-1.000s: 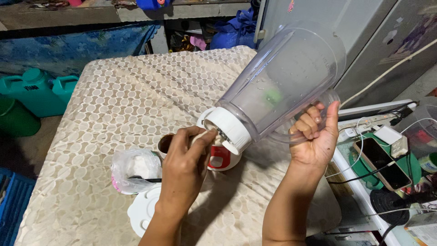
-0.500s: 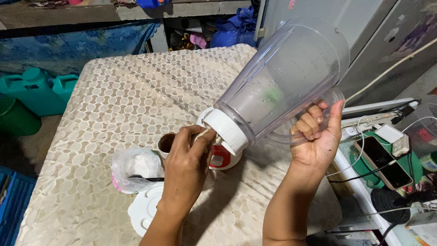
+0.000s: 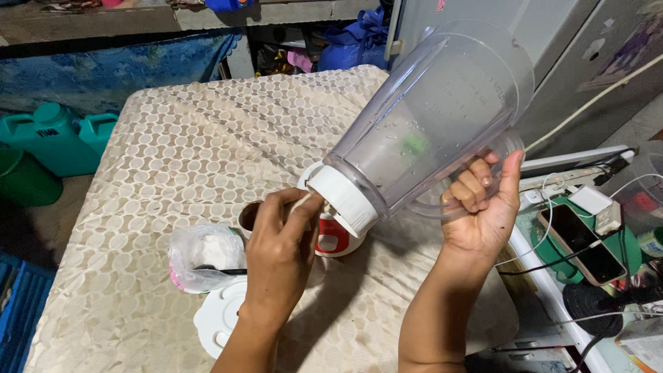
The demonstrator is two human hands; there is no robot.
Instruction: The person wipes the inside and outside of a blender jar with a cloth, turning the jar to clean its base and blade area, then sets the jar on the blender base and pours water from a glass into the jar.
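**Blender jar tilted in air, both hands on it**

Right hand is wrapped around the handle of the clear blender jar — fingers curled through, thumb up along the outside. Jar is held off the table, tilted with its open mouth up and to the far right, and its white base collar down toward the near left. Water droplets inside the wall.

Left hand is pinched narrow at the underside of the collar, fingertips touching it; what exactly it grips there is hidden.

Directly under the collar: white blender motor base with red panel on the table. Just left of it, a small brown cup, partly behind the left hand. Further left, a clear plastic bag of white powder with a dark spoon handle sticking out. Near edge — a white round lid, flat on the patterned cloth.

Right of the table: phone on charge, cables, white adapter. Far left on the floor, teal jerrycans.
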